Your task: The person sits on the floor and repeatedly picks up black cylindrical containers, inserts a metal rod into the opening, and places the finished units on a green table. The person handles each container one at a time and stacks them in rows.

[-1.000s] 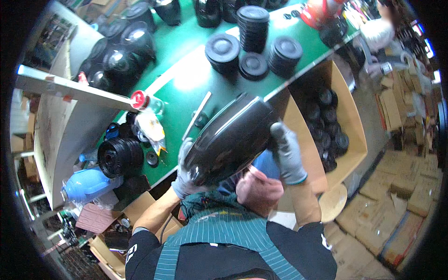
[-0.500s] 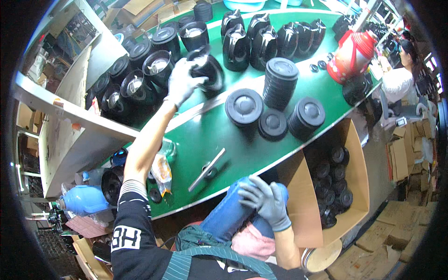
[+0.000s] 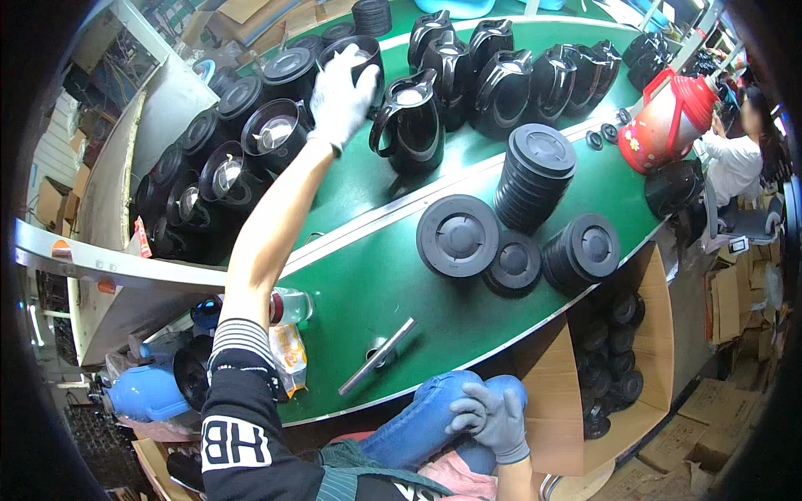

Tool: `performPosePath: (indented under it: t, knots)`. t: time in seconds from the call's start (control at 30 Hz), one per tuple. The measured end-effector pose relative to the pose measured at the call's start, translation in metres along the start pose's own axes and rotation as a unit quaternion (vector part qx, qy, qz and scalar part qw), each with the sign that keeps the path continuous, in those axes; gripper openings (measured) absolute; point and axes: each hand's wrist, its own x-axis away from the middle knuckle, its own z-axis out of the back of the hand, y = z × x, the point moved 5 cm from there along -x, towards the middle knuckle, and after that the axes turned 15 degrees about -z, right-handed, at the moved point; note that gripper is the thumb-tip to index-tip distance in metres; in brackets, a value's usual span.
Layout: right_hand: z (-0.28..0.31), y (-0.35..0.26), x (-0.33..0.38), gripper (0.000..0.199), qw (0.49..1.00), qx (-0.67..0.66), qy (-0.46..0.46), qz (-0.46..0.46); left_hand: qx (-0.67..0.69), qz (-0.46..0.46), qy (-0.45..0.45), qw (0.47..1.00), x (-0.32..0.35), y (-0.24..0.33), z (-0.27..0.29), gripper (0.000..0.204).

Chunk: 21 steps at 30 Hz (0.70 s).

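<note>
My left hand (image 3: 341,102), in a pale grey glove, reaches to the far left of the green table. Its fingers are apart over the near side of a black pot (image 3: 372,63), whose rim they partly hide. To its right, a glossy black jug (image 3: 411,125) with a handle stands upright, apart from the hand. My right hand (image 3: 491,419), in a grey glove, hovers over my knees with its fingers loosely spread and nothing in them. Nearer me lie stacked black lids (image 3: 458,236) and a metal bar (image 3: 376,357) resting over a small round piece.
Several black jugs (image 3: 505,92) stand in a group at the back. More open black pots (image 3: 276,129) crowd the left. A red flask (image 3: 668,121) stands at the right. Below the table edge, a cardboard box (image 3: 543,405) holds black round parts. A person in white sits farther right.
My left hand has left the black jug, which now stands upright, and has moved up to a pot behind it. My right hand stays over my knees. The whole view has shifted slightly.
</note>
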Motion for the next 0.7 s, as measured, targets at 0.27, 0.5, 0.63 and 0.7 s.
performPosePath:
  t: [0.27, 0.5, 0.63, 0.7]
  knots:
    - [0.005, 0.000, 0.002, 0.086, 0.999, 0.038, 0.013, 0.024, -0.150, -0.095, -0.058, 0.982, -0.011, -0.053, -0.025, 0.048]
    - [-0.087, -0.010, -0.024, 0.070, 0.914, 0.363, 0.175, 0.053, -0.068, -0.214, -0.007, 0.974, -0.002, 0.041, 0.185, 0.040]
    - [-0.203, -0.034, -0.061, 0.062, 0.679, 0.673, 0.209, 0.206, 0.016, -0.264, -0.095, 0.960, 0.045, 0.116, 0.308, 0.033]
    - [-0.264, -0.027, -0.069, 0.074, 0.419, 0.822, 0.150, 0.355, 0.080, -0.276, -0.149, 0.946, 0.076, 0.152, 0.351, 0.033]
